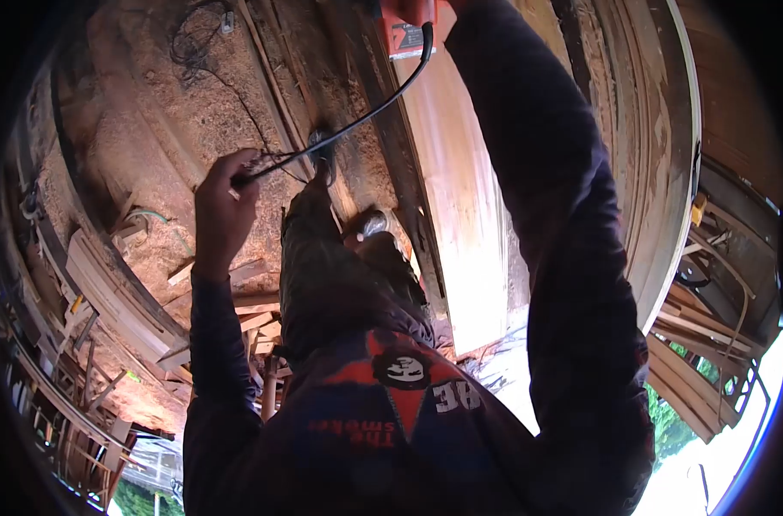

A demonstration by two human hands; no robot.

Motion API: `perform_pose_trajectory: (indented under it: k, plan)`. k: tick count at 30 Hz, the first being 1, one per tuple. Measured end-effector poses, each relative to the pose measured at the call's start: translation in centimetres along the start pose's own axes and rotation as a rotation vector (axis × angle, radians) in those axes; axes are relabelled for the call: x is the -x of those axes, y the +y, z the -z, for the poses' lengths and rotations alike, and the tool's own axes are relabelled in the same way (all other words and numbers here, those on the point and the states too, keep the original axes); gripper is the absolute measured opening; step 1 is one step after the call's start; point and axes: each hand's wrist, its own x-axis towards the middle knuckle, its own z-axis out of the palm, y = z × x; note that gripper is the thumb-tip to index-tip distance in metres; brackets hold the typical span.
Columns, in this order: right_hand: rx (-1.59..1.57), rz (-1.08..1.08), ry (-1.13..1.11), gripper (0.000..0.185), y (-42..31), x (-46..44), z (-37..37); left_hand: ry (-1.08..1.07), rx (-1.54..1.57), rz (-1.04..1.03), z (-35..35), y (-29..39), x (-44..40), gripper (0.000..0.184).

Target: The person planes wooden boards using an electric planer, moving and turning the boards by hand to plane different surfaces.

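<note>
The person's left hand [224,202] is closed around a black cable [357,126], which curves up to a red power tool [413,39] over a pale board [465,189]. The right hand [408,10] is at the tool — cut off by the top edge, so its grip cannot be told.

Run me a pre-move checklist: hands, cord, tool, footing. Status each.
1. Left hand closed on black cord: ok.
2. Right hand grip on red tool: cannot tell, cut off by the top edge.
3. Tool seated on pale board: cannot tell, contact not visible.
4. Cord clear of foot: cannot tell, they overlap in view.
5. Ground free of loose wire: not ok.
</note>
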Motion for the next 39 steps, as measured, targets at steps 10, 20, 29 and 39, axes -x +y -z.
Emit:
perform_pose_trajectory:
  k: [10, 20, 29, 39]
  plan:
    - [-0.032, -0.166, 0.081, 0.027, 0.3, 47.5, 3.3, -0.705, -0.011, -0.172, -10.7, 1.1, 11.2, 0.031]
    - [0.197, -0.073, -0.028, 0.018, 2.0, 72.8, 3.8, -1.156, 0.1, -0.356, -18.5, 7.3, 19.1, 0.027]
    - [-0.296, -0.455, 0.124, 0.03, -0.1, 49.1, 5.0, -0.935, 0.004, -0.192, -13.0, 4.0, 13.8, 0.023]
    - [-0.199, -0.076, 0.147, 0.034, 1.4, 14.6, 5.3, -0.624, 0.104, -0.037, -7.0, 2.0, 6.8, 0.017]
